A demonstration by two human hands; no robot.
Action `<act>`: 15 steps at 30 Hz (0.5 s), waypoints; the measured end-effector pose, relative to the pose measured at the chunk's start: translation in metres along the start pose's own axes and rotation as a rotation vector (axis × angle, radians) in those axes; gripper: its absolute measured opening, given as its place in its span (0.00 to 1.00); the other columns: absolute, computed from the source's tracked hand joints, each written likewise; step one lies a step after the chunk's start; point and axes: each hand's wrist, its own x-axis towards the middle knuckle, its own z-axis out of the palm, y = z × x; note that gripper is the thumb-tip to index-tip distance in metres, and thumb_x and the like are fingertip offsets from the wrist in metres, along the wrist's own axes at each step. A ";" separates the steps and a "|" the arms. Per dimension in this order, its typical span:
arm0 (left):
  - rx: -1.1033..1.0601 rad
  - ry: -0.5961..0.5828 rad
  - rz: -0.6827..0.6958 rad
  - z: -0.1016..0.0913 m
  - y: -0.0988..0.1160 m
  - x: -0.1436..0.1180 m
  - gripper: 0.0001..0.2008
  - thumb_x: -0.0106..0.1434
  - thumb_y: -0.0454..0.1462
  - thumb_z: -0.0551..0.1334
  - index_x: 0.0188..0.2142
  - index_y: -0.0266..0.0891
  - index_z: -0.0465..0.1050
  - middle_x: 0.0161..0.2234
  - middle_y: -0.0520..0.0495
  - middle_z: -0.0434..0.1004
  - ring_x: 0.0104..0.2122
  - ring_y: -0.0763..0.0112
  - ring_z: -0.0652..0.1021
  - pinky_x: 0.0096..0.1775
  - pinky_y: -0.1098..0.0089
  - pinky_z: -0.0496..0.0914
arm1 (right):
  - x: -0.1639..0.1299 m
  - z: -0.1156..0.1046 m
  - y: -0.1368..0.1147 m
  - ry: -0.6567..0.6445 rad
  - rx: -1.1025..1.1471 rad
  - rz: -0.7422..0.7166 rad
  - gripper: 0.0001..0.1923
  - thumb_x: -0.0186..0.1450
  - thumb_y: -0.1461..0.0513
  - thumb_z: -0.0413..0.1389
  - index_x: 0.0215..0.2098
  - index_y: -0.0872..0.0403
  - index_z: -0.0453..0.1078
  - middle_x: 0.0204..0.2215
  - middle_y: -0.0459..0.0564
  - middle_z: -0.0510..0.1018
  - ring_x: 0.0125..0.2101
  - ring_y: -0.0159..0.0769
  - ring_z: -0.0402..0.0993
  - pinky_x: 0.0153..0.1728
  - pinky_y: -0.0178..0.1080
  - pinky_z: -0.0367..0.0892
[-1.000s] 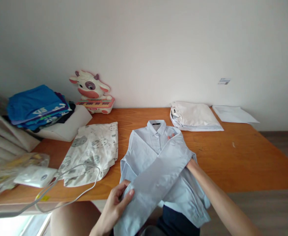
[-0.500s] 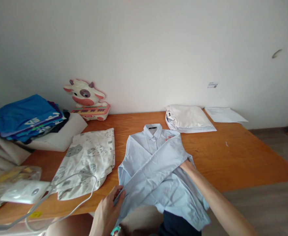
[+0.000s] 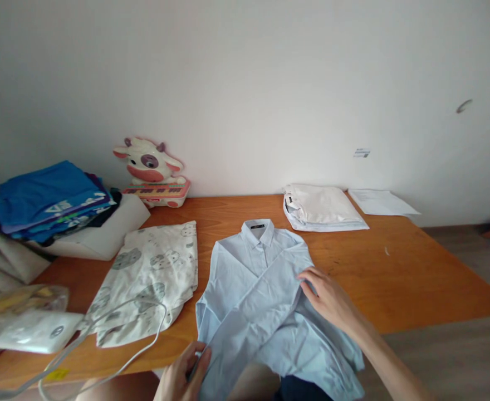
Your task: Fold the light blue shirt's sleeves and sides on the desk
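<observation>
A pale blue shirt [image 3: 261, 301] lies mid-frame on the bench [image 3: 416, 278]. The left hand [image 3: 182, 376], bottom centre, pinches its sleeve; the right hand [image 3: 328, 298] rests on it, fingers spread.

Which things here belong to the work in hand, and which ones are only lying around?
In hand:
- light blue shirt, spread at the table's near edge, one sleeve folded across it
- left hand, gripping the sleeve end
- right hand, resting flat on the shirt

Lying about:
- printed cloth
- folded white garment
- papers
- cow toy keyboard
- blue clothes stack
- white cable
</observation>
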 end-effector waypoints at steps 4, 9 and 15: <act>-0.040 -0.008 0.029 -0.001 0.029 0.013 0.24 0.73 0.58 0.56 0.37 0.42 0.76 0.28 0.51 0.78 0.30 0.66 0.78 0.33 0.73 0.67 | 0.049 0.037 0.043 0.032 -0.186 -0.035 0.23 0.77 0.56 0.50 0.66 0.54 0.70 0.67 0.61 0.72 0.68 0.54 0.67 0.68 0.57 0.64; -0.045 -0.039 0.102 0.008 0.032 0.022 0.22 0.74 0.56 0.56 0.38 0.41 0.76 0.30 0.50 0.78 0.31 0.66 0.78 0.36 0.72 0.68 | 0.099 0.068 0.086 0.015 -0.371 0.040 0.32 0.78 0.49 0.46 0.72 0.58 0.64 0.76 0.63 0.57 0.77 0.58 0.47 0.73 0.62 0.54; -0.062 0.059 0.004 0.015 0.003 0.008 0.24 0.72 0.59 0.56 0.36 0.42 0.74 0.28 0.51 0.78 0.29 0.65 0.78 0.34 0.71 0.68 | 0.122 0.088 0.100 0.011 -0.414 0.090 0.43 0.78 0.42 0.39 0.78 0.63 0.51 0.78 0.64 0.49 0.78 0.58 0.42 0.75 0.59 0.49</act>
